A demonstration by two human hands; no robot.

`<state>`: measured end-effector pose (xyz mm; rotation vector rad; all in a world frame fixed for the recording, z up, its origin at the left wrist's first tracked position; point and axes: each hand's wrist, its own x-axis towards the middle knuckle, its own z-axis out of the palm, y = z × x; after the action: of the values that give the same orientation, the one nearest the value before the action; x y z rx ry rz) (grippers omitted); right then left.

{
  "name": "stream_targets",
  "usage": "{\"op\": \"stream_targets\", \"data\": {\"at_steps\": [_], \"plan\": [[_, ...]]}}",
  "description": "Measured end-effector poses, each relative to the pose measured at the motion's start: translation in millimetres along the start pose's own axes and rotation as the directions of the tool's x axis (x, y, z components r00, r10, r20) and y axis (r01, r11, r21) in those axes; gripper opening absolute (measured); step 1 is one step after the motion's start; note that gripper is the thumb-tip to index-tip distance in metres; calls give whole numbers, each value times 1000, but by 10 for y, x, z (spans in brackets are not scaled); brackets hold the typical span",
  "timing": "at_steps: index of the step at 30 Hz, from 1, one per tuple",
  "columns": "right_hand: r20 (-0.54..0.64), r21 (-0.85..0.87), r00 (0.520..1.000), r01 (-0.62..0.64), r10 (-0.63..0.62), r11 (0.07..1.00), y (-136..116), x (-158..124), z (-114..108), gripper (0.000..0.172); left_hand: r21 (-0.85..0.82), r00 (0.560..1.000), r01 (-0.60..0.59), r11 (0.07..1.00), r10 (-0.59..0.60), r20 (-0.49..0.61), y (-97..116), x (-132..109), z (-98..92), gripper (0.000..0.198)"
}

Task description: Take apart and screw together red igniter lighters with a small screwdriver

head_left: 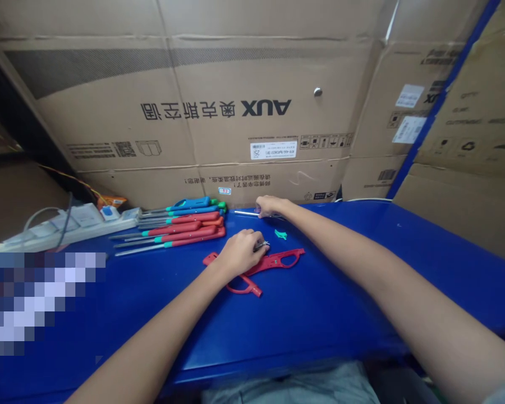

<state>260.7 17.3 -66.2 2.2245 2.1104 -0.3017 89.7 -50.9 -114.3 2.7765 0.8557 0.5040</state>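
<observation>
Blue worktop [340, 331]; on it, red plastic handle shells [278, 261], partly under left hand [243, 251], fingers pinching small metal part [261, 245]. Green plastic piece [281, 234], just beyond. Long-nosed lighters [183, 228], red and blue, farther left. Right hand [271, 206], fingers grasping slim metal rod [244, 213]. AUX carton [219, 73], rear.

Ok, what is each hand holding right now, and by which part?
The right hand grips a metal rod partway along, its left end sticking out. The left hand pinches a small metal part; exactly where is hidden.
</observation>
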Motion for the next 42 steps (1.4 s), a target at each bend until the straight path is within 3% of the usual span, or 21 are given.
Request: {"op": "stream_targets", "data": {"at_steps": [4,8,9,11,14,16,18,22,25,29,35,40,42], "plan": [[-53,65,998,35,-32,997,138,-126,-126,23,-4,1000,2,1000,-2,-10,0,3,4,21],[-248,216,969,63,-7,974,188,-234,-369,19,-5,1000,-3,1000,2,-7,-4,5,20,21],[-298,339,954,63,44,939,182,-255,-415,20,-3,1000,-1,1000,1,-6,-7,4,22,22],[-321,687,924,77,208,722,146,-283,-446,21,-3,1000,4,1000,-4,-3,-11,2,23,22],[-156,970,912,68,379,234,64,-283,-337,15,-7,1000,5,1000,-5,0,-10,2,15,21],[-40,992,916,-12,400,127,18,-246,-206,5,-11,1000,7,1000,-7,2,-5,4,9,21],[87,993,902,-111,424,32,-9,-182,-83,7,-12,1000,13,1000,-13,1,0,10,6,20],[236,970,856,-237,460,-57,-40,-34,63,8,-6,1000,16,1000,-16,9,-2,20,10,20],[262,961,858,-275,442,-37,-68,29,103,9,0,1000,8,1000,-8,15,-7,17,10,21],[188,966,911,-239,366,99,-36,10,97,14,1,1000,6,1000,-6,10,-1,9,1,21],[-50,879,953,-100,298,466,235,-321,-78,10,-16,1000,13,1000,-13,10,4,15,-2,21],[-26,564,998,-35,60,825,395,-698,-63,23,-24,1000,16,1000,-16,5,3,17,13,22],[-20,409,1000,15,-8,912,423,-766,30,25,-27,1000,19,999,-19,0,2,20,18,23]]}}
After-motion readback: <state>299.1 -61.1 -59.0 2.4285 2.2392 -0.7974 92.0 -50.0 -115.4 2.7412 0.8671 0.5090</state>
